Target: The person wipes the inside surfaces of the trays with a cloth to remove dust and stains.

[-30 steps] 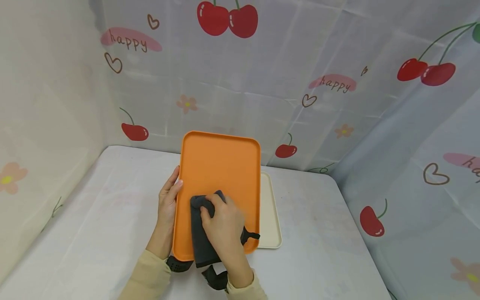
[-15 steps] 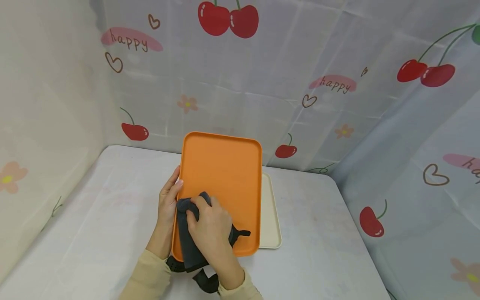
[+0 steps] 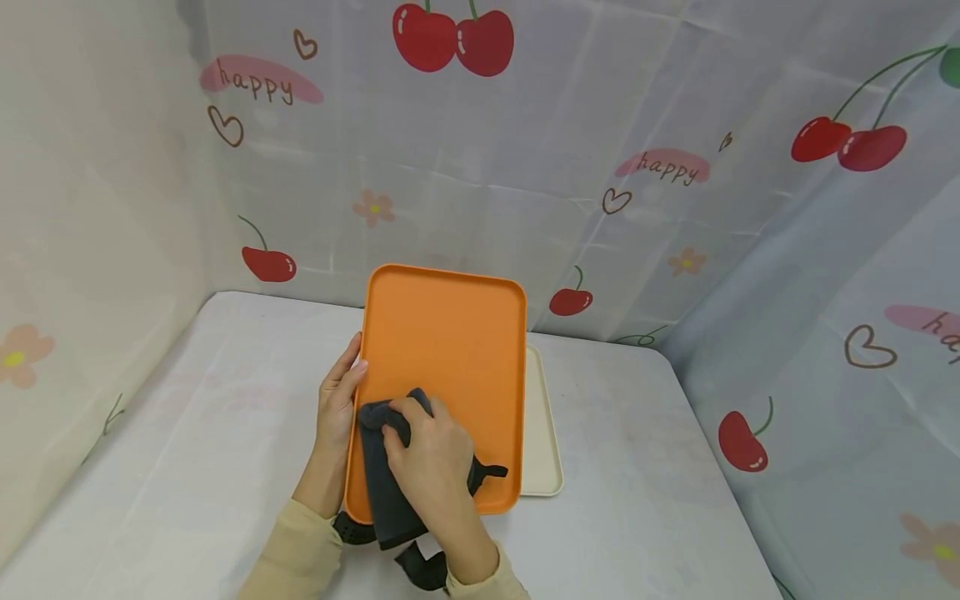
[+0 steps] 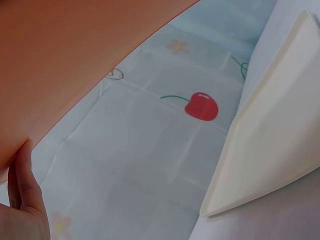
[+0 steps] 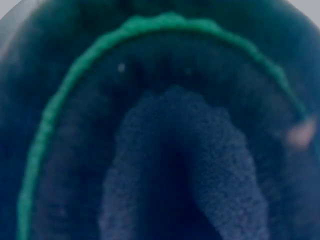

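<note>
An orange rectangular tray is held tilted up over the table, facing the head camera. My left hand grips its left edge, thumb at the rim and the other fingers partly behind it. In the left wrist view, fingertips touch the underside of the orange tray. With bent fingers my right hand pinches a folded dark grey cloth against the tray's lower left part. The cloth hangs past the bottom rim. Folded dark cloth fills the right wrist view, blurred, with a green line across it.
A cream tray lies on the white table, partly hidden behind the orange one. Black straps show near the wrists. A white curtain printed with cherries stands behind, and more curtain encloses both sides.
My right hand with the cloth has shifted left across the tray, then slightly back right and down. The orange tray has moved a little to the right; my left hand stays in place.
</note>
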The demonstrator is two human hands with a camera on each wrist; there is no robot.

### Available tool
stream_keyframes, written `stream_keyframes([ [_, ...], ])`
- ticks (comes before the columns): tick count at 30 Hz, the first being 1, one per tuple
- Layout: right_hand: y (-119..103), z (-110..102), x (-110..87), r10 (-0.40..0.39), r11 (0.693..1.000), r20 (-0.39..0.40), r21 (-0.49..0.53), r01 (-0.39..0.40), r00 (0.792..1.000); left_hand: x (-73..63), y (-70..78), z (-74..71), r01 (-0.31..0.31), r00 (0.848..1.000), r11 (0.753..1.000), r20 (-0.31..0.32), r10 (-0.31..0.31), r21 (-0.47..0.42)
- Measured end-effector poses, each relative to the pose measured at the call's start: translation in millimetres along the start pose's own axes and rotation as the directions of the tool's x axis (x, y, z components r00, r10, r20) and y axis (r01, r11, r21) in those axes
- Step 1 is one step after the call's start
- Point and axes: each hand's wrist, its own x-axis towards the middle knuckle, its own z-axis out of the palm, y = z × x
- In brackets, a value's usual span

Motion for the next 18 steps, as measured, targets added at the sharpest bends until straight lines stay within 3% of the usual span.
stream_keyframes([
  [8,13.8,-5.0,-4.1,0.048,0.999,0.007,-0.002,-0.048,0.999,1.9,2.0,-1.1,-0.026,0.999,1.000,-0.018,0.026,-0.012],
  [18,44.3,-14.2,-6.0,0.202,0.979,-0.003,-0.013,-0.202,0.979,1.5,6.9,-0.5,0.004,0.995,0.999,-0.103,0.001,0.044],
])
